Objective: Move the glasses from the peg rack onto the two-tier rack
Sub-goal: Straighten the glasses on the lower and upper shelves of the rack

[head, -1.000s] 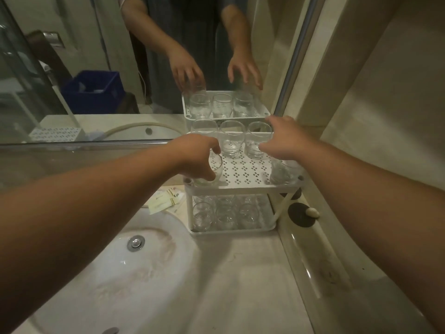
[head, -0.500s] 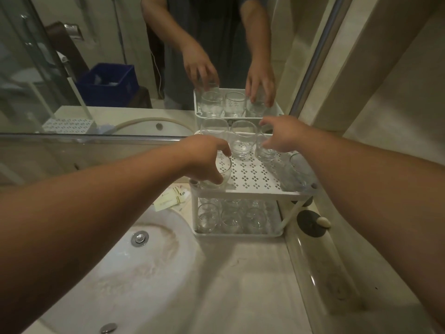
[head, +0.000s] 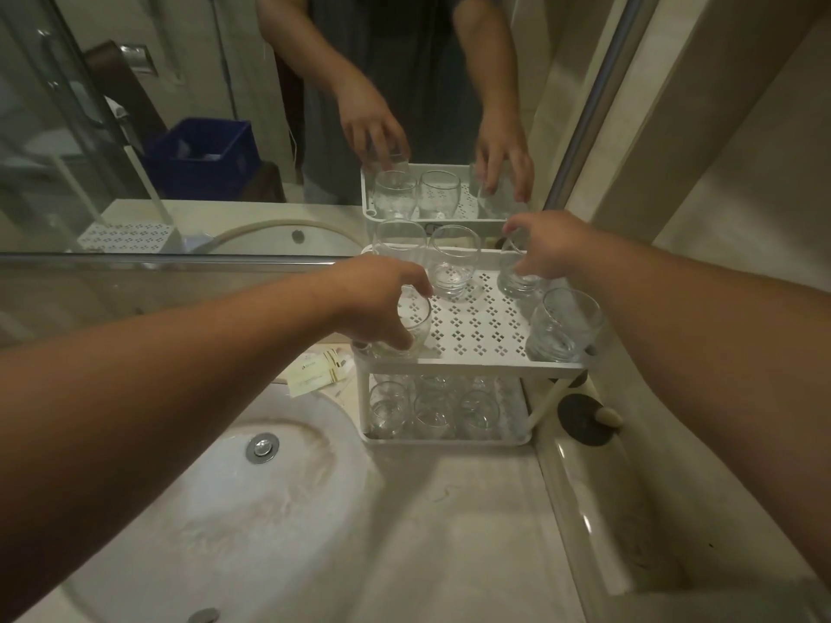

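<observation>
Head view: my left hand (head: 377, 308) grips a clear glass tumbler (head: 411, 323) on the white perforated two-tier rack (head: 476, 328); my right hand (head: 551, 249) grips another tumbler (head: 517, 276); more glasses (head: 431, 409) fill the lower tier.

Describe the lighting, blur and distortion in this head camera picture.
Head view: dim, warm light, no harsh glare; wide-angle bending stretches both forearms toward the corners; the left hand and right hand look slightly soft; the clear glasses on the two-tier rack blend together; the mirror doubles the scene.
</observation>
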Available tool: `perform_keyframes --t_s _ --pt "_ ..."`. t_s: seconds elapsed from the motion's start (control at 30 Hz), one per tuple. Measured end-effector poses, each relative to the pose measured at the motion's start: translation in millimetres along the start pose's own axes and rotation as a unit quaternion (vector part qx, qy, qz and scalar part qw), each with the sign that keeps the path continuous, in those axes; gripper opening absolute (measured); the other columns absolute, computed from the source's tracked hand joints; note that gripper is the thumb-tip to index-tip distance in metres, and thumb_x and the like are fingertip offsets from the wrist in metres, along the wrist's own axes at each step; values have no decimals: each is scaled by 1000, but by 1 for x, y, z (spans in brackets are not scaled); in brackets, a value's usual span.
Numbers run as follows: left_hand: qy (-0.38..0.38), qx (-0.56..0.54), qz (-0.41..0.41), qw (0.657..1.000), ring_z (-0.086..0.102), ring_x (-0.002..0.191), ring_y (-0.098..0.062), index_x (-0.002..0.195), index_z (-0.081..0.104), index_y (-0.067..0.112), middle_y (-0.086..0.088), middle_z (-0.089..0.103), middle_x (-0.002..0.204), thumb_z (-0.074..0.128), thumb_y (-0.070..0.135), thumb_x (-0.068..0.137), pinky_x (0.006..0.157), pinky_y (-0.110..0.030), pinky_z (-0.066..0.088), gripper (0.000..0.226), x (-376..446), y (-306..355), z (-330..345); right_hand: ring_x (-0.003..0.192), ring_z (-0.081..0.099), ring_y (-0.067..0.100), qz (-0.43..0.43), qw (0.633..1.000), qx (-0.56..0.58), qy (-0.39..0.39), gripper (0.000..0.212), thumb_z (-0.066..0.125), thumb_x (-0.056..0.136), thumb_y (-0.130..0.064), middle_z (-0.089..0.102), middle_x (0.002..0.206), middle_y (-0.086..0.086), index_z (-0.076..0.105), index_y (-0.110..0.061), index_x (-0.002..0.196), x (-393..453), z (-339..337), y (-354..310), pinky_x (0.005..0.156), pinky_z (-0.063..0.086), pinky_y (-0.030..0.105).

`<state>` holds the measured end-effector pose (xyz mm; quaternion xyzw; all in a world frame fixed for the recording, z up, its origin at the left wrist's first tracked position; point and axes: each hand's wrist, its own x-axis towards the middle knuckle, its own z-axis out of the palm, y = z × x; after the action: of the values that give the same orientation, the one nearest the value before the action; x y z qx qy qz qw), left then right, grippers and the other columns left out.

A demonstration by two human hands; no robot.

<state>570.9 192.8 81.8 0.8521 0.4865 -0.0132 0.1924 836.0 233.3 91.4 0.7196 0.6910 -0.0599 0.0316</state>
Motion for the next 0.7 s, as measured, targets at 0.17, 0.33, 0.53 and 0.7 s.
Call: perform_keyframes --t_s 0.17,0.33,0.53,0.7 --pt "-7 -20 -6 1000 72 66 -11 132 49 44 2 58 132 83 28 76 55 -21 54 68 1 -2 1 104 56 25 2 1000 -10 -9 61 73 84 -27 59 126 8 47 -25 139 1 -4 4 78 44 29" --pt "-8 -27 -6 1000 70 61 -8 130 48 45 6 60 122 83 28 75 58 -25 58 67 0 -4 2 94 50 22 2 1000 -14 -17 60 72 84 -27 60 121 7 47 -28 139 -1 -6 8 74 40 28" --pt "-16 -29 -3 999 71 65 -10 130 47 46 4 65 113 83 29 75 60 -28 60 68 2 -5 3 118 51 24 -35 999 14 8 79 78 78 -32 48 141 6 38 -30 146 -1 -8 -7 90 44 33" --pt "-17 -36 1 999 69 82 -14 132 46 45 5 64 116 83 30 75 65 -26 58 69 3 -5 3 139 36 21 -153 986 46 46 92 80 74 -46 35 155 -1 31 -32 150 -6 -6 -56 109 33 36"
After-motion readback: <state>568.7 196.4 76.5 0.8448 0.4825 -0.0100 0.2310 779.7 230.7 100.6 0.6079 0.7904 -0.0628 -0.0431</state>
